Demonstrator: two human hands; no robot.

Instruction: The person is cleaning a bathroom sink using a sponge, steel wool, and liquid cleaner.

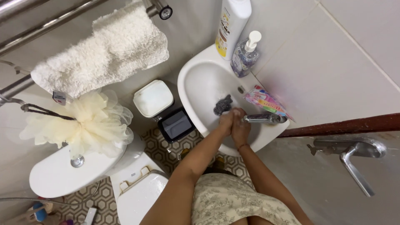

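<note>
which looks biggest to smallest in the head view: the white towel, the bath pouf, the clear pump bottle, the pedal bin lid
1. white towel
2. bath pouf, close to the towel in spread, and possibly nearer the camera
3. pedal bin lid
4. clear pump bottle

Bright, even light, soft shadows, sharp focus, wide-angle bending at edges.

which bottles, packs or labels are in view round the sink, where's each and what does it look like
Tall lotion bottle: back rim of the sink, white with a yellow and brown label.
Pump bottle: beside it on the rim, clear bluish, white pump.
Flat packet: on the rim behind the tap, pink with multicoloured stripes.
Small tag: hangs under the white towel.
</note>
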